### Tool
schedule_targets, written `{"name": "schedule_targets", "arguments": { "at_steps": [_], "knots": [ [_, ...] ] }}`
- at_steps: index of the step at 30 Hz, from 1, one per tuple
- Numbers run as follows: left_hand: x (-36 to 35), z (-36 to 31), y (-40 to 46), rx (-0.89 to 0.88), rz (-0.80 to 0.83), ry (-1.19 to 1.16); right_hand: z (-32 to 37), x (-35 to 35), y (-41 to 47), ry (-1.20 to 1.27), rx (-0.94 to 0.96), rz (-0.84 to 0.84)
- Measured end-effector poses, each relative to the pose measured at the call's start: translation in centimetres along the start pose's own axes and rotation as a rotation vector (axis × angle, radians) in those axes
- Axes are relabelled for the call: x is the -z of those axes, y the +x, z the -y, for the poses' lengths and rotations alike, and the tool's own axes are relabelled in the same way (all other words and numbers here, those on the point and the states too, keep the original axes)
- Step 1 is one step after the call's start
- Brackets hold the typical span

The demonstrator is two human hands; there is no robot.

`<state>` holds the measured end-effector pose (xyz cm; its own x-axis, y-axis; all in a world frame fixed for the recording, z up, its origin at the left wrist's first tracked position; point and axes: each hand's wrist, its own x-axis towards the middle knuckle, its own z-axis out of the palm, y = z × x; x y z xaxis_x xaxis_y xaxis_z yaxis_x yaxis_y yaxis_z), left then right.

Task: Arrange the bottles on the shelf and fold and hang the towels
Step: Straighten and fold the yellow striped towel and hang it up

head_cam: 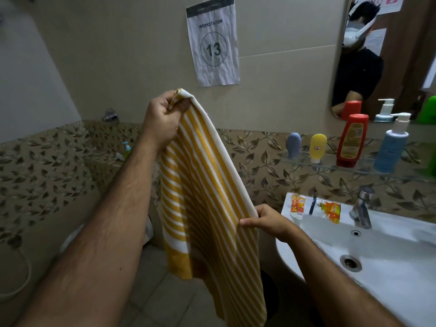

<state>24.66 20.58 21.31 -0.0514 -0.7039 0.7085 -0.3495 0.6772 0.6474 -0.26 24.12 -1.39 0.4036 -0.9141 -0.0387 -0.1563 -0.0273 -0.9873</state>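
Fingers [175,107] of the left hand [162,119] pinch the towel [203,197] corner high; right hand [266,219] grips its edge lower.

green bottle [430,109] cut off at right edge, sachet [331,211] print unreadable, right hand [266,219] fingers hidden behind towel [207,197]

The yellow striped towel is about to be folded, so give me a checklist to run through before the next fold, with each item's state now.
1. Left hand grips a top corner of the towel: ok.
2. Right hand pinches the towel's white edge lower down: ok.
3. Towel hangs flat between the hands: not ok, it sags in loose folds.
4. Towel's lower end clear of the floor: cannot tell, it runs out of view.
5. Towel clear of the sink: ok, it hangs to the sink's left.
6. Bottles upright on the glass shelf: ok for the four in view.
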Motion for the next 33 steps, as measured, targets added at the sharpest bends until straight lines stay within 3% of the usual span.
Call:
{"name": "schedule_targets", "arguments": {
  "at_steps": [7,10,15,22,25,28,30,33],
  "knots": [
    [2.0,5.8,0.3,0.165,-0.223,0.081,3.9,1.6,-2.2,-0.019,-0.001,0.227],
    [1.0,7.8,-0.3,0.231,-0.238,0.087,6.5,1.5,-2.7,0.006,0.038,0.267],
    [-3.2,10.1,-2.4,0.348,-0.118,0.093,10.1,0.8,-2.5,0.1,0.17,0.206],
    [-9.3,10.6,-6.8,0.51,0.123,-0.136,12.5,0.7,-1.7,0.19,0.242,0.126],
    [-10.8,10.5,-8.4,0.614,0.302,-0.188,12.5,0.7,-1.5,0.159,0.28,-0.013],
    [-10.9,10.9,-8.9,0.689,0.477,-0.086,12.4,0.8,-1.2,0.175,0.304,-0.144],
    [-10.1,12.0,-9.3,0.695,0.484,-0.029,12.6,0.9,-0.9,0.184,0.311,-0.193],
    [-8.5,13.9,-10.8,0.79,0.385,-0.147,12.7,1.0,-0.7,0.193,0.324,-0.236]
  ]
}}
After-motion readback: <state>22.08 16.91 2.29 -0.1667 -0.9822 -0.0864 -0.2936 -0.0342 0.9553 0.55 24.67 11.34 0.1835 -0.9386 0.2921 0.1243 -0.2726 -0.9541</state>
